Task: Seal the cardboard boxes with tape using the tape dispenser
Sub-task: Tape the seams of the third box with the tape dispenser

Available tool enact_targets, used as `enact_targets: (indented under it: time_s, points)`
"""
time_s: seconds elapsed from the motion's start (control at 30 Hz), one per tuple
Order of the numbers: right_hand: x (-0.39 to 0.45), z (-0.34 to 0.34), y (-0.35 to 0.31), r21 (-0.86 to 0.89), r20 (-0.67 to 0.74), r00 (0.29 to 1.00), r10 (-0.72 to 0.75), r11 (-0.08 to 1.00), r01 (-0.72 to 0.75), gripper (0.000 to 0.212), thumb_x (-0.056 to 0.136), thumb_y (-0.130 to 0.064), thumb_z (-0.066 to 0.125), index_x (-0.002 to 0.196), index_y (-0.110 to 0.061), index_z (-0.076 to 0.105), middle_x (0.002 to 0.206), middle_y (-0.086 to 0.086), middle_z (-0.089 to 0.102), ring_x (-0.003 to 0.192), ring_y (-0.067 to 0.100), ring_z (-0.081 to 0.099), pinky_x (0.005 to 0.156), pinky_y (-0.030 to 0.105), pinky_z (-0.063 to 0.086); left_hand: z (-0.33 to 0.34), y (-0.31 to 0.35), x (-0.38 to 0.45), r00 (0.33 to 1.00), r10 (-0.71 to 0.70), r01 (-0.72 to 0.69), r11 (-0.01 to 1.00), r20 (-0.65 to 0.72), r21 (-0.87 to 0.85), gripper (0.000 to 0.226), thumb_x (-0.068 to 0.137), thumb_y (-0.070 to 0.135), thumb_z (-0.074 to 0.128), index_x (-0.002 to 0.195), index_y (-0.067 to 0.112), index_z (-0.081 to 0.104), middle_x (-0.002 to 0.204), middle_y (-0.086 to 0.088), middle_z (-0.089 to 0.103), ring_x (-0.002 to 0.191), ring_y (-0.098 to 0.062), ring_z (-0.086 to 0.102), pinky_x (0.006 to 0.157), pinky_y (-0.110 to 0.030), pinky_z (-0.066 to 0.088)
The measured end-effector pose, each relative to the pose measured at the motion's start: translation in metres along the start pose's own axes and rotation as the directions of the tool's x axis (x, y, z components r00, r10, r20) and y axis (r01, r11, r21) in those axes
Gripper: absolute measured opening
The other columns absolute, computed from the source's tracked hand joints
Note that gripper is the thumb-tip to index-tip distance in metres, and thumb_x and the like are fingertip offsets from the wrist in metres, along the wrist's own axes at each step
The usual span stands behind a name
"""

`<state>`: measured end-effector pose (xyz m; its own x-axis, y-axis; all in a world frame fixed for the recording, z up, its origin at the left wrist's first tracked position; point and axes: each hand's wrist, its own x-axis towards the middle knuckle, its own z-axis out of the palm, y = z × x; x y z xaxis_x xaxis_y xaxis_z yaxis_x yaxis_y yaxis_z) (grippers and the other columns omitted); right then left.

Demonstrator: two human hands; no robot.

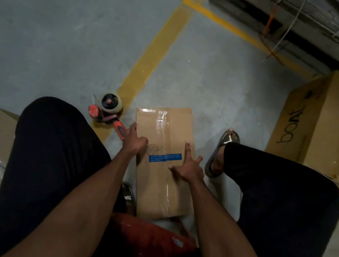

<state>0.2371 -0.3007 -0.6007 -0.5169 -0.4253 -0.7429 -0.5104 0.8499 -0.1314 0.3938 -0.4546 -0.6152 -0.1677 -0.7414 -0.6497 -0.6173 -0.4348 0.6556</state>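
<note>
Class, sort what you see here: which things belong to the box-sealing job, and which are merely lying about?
Belongs to the job:
small cardboard box, under both hands
tape dispenser, on the floor beside it
left hand
right hand

Just lying about:
large printed carton
yellow floor line
red bag

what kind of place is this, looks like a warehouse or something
Probably a warehouse or packing area: bare concrete floor with painted yellow lines, a large cardboard carton standing nearby, and bundled flat cardboard stacked at the back.
</note>
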Motion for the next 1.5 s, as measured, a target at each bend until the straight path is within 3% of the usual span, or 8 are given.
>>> enact_targets:
  time_s: [0.23,0.37,0.57,0.7,0.83,1.0,1.27,1.5]
  points:
    - [-0.002,0.002,-0.047,-0.174,-0.04,0.97,-0.239,0.958,0.229,0.11,0.083,-0.047,0.074,0.162,-0.036,-0.001,0.168,0.011,-0.005,0.15,0.055,-0.003,0.121,0.066,0.004,0.009,-0.001,0.011,0.998,0.005,0.0,0.997,-0.07,0.073,0.063,0.083,0.009,0.062,0.142,0.013,0.041,0.117,0.002,0.038,0.11,-0.019,0.049,0.098,-0.038,0.048]
    - [0.009,0.006,-0.092,-0.281,0.02,0.898,-0.44,0.859,0.427,0.11,0.081,-0.047,0.079,0.162,-0.042,0.004,0.17,0.003,-0.001,0.153,0.05,-0.001,0.12,0.066,0.013,0.012,-0.012,0.035,0.987,-0.095,0.086,0.994,-0.132,-0.074,0.046,0.079,0.022,0.057,0.124,0.022,0.054,0.123,-0.003,0.054,0.108,-0.025,0.059,0.096,-0.042,0.052]
    - [0.023,0.017,-0.136,-0.334,0.117,0.908,-0.402,0.846,0.417,0.124,0.078,-0.033,0.088,0.162,-0.041,-0.004,0.169,-0.004,-0.022,0.15,0.055,-0.012,0.111,0.076,0.024,-0.005,-0.027,0.082,0.872,-0.465,0.342,0.803,-0.154,-0.487,0.04,0.086,0.028,0.05,0.119,0.008,0.061,0.109,-0.013,0.068,0.087,-0.031,0.065,0.066,-0.034,0.055]
    - [0.03,0.022,-0.143,-0.315,0.164,0.914,-0.37,0.859,0.404,0.128,0.078,-0.026,0.089,0.161,-0.041,-0.007,0.168,-0.004,-0.027,0.149,0.058,-0.015,0.109,0.081,0.021,-0.008,-0.033,0.109,0.744,-0.561,0.422,0.815,-0.362,-0.397,0.048,0.097,0.034,0.048,0.132,0.001,0.05,0.135,-0.023,0.053,0.118,-0.043,0.056,0.088,-0.042,0.049]
    - [0.037,0.023,-0.144,-0.313,0.197,0.908,-0.371,0.853,0.417,0.129,0.079,-0.026,0.087,0.161,-0.039,-0.011,0.167,-0.001,-0.029,0.146,0.061,-0.017,0.107,0.082,0.02,-0.008,-0.053,0.148,0.725,-0.616,0.545,0.786,-0.308,-0.291,0.059,0.091,0.04,0.055,0.135,0.003,0.046,0.139,-0.021,0.047,0.123,-0.041,0.052,0.101,-0.047,0.048]
    - [0.041,0.027,-0.141,-0.341,0.199,0.896,-0.396,0.83,0.442,0.13,0.081,-0.029,0.086,0.16,-0.035,-0.017,0.165,0.003,-0.034,0.145,0.062,-0.018,0.106,0.082,0.02,0.011,-0.107,0.228,0.781,-0.609,0.512,0.751,-0.139,-0.418,0.037,0.058,0.032,0.063,0.088,0.01,0.062,0.1,-0.014,0.073,0.089,-0.031,0.072,0.075,-0.044,0.062]
    - [0.043,0.025,-0.143,-0.343,0.222,0.9,-0.374,0.835,0.431,0.13,0.08,-0.028,0.086,0.16,-0.038,-0.016,0.165,0.001,-0.034,0.145,0.062,-0.018,0.106,0.083,0.018,0.011,-0.138,0.244,0.769,-0.601,0.414,0.729,-0.219,-0.545,0.041,0.08,0.022,0.057,0.113,-0.001,0.063,0.118,-0.024,0.068,0.108,-0.041,0.066,0.095,-0.052,0.055]
    - [0.034,0.01,-0.146,-0.377,0.241,0.908,-0.341,0.83,0.412,0.128,0.08,-0.032,0.087,0.16,-0.043,-0.013,0.167,-0.006,-0.029,0.149,0.057,-0.014,0.108,0.078,0.024,-0.039,-0.018,0.106,0.786,-0.523,0.289,0.783,-0.331,-0.551,0.041,0.089,0.028,0.055,0.121,0.004,0.065,0.121,-0.015,0.067,0.111,-0.035,0.063,0.095,-0.043,0.053]
